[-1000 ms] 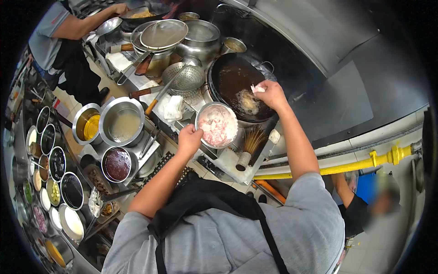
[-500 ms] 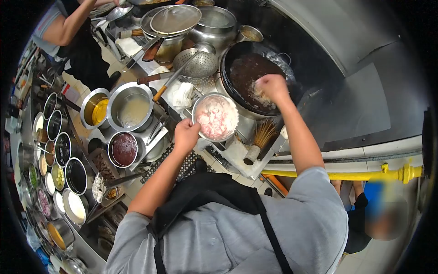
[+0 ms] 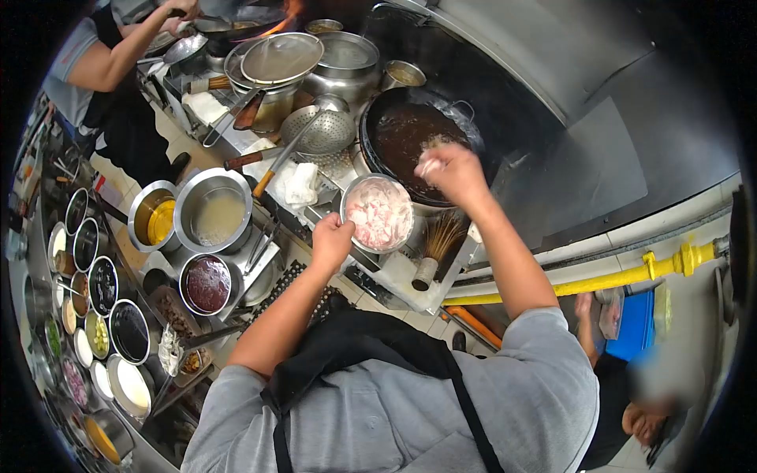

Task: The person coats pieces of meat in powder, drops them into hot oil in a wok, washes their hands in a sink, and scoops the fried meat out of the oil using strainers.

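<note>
My left hand point(image 3: 333, 240) grips the rim of a metal bowl point(image 3: 344, 211) between thumb and fingers. Pale pink, white-coated raw meat pieces point(image 3: 378, 217) fill the bowl. Over the near edge of a black wok point(image 3: 369, 150), my right hand point(image 3: 456, 177) is closed, with a pale piece of the meat showing at its fingertips; motion blurs it slightly. Dark, bubbling oil point(image 3: 406, 130) lies in the wok, and light bits float close to my right hand. A bamboo brush point(image 3: 435, 248) rests just below the wok.
A perforated ladle point(image 3: 319, 130) and a white cloth point(image 3: 301, 185) lie left of the wok. Pots of yellow liquid point(image 3: 162, 221), cloudy liquid point(image 3: 217, 217) and dark red sauce point(image 3: 209, 284) stand farther left. A co-worker's arm point(image 3: 118, 59) is upper left, near a flame point(image 3: 292, 12). A yellow pipe point(image 3: 607, 277) runs at right.
The view has shifted a little. My right hand has come back toward the bowl and the wok's near rim. A flame now shows by the co-worker's pan.
</note>
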`<act>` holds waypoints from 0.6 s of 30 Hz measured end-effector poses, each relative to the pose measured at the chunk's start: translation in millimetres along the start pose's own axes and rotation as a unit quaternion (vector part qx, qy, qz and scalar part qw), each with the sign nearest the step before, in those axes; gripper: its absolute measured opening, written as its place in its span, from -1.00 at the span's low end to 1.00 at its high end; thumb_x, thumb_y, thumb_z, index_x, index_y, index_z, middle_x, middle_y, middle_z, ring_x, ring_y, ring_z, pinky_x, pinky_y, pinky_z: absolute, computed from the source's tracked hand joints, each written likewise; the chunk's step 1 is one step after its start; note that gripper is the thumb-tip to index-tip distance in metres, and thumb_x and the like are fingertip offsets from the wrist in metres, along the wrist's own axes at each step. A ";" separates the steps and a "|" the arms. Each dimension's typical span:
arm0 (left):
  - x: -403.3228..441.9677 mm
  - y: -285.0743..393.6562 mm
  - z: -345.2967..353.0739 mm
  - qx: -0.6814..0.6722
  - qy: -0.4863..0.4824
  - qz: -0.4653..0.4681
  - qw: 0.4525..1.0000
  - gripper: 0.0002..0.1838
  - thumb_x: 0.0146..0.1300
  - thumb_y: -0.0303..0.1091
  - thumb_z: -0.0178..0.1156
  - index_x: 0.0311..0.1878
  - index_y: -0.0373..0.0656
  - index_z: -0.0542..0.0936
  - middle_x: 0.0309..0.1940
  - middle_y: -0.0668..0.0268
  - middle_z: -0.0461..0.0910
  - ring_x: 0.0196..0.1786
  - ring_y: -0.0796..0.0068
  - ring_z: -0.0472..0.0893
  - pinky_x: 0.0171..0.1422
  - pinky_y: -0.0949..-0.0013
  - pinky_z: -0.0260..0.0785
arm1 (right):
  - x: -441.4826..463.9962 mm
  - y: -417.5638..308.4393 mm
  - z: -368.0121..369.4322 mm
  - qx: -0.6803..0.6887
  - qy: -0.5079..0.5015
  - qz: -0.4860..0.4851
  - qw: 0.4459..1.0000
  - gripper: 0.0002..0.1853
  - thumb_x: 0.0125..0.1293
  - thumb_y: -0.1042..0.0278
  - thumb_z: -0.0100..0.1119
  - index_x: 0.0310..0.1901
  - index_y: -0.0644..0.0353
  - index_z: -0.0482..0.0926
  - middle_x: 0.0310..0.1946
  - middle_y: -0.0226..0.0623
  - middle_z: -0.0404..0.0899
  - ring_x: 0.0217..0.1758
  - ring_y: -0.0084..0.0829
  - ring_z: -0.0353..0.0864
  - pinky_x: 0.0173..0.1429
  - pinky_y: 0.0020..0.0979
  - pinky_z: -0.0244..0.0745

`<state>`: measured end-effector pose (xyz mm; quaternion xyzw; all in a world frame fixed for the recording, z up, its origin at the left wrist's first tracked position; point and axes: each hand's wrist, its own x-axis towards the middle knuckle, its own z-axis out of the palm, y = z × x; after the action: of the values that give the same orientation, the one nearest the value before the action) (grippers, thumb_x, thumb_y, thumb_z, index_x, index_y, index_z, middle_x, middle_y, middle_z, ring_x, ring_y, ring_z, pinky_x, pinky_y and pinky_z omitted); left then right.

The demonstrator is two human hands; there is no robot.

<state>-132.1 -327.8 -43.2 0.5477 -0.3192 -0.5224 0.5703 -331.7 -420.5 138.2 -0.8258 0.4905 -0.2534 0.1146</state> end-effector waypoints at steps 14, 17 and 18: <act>-6.7 13.1 -28.7 -0.028 0.077 -0.045 0.996 -0.82 0.10 -0.47 0.12 -0.59 -0.20 0.42 -0.67 0.42 0.40 -0.63 0.66 0.34 -0.57 0.49 0.19 | 103.4 175.3 156.2 -0.151 -0.083 0.109 0.979 -0.70 0.08 0.17 0.27 -0.23 0.18 0.69 -0.26 -0.10 0.66 -0.22 -0.18 0.66 -0.10 -0.32 0.53; -3.5 14.4 -28.0 -0.021 0.075 -0.034 0.996 -0.80 0.10 -0.47 0.12 -0.61 -0.18 0.39 -0.68 0.43 0.39 -0.63 0.68 0.34 -0.57 0.49 0.17 | 82.4 84.4 108.4 -0.015 -0.017 0.080 0.996 -0.74 0.05 0.27 0.25 -0.24 0.19 0.68 -0.32 -0.04 0.65 -0.23 -0.10 0.64 -0.05 -0.24 0.53; -1.4 16.1 -23.9 -0.031 0.070 -0.024 0.997 -0.80 0.10 -0.48 0.12 -0.61 -0.18 0.39 -0.68 0.44 0.39 -0.63 0.68 0.33 -0.57 0.49 0.16 | 68.5 44.2 90.7 0.010 -0.048 0.053 0.997 -0.78 0.02 0.33 0.27 -0.26 0.17 0.68 -0.37 -0.04 0.65 -0.26 -0.12 0.65 -0.08 -0.24 0.53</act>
<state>-106.1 -321.8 -32.2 0.5726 -0.2493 -0.5059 0.5950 -290.1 -507.1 63.1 -0.8088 0.5249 -0.2119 0.1593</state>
